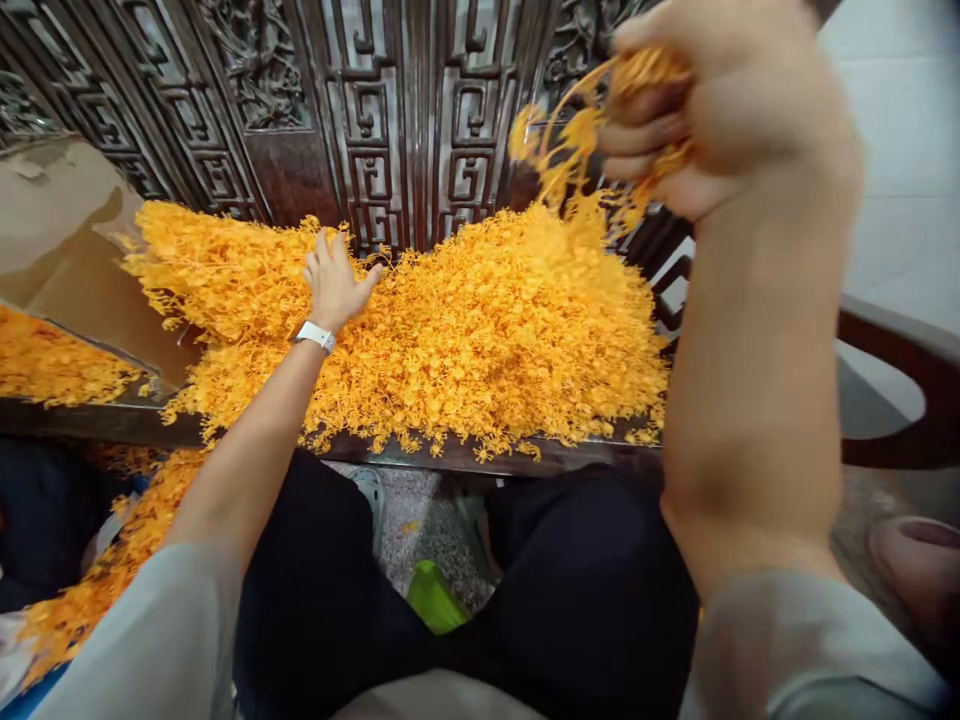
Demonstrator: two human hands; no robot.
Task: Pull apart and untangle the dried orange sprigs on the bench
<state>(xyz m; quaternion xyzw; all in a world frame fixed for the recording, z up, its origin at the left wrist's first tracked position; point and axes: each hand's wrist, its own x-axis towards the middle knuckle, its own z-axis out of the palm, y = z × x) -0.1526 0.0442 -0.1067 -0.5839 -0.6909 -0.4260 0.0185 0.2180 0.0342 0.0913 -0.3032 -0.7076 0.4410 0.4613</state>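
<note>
A big heap of small orange plastic sprigs (480,340) covers a dark table (480,458) in front of me. My left hand (335,280), a white watch on its wrist, lies flat on the heap with its fingers stretched out. My right hand (712,110) is raised close to the camera at the upper right. Its fingers are closed round a bunch of orange sprigs (577,140) that dangles down over the pile.
A dark carved wooden screen (375,110) stands behind the table. A cardboard box (67,250) with more orange sprigs sits at the left. More sprigs lie in a heap at the lower left (97,570). A green object (435,598) lies on the floor between my legs.
</note>
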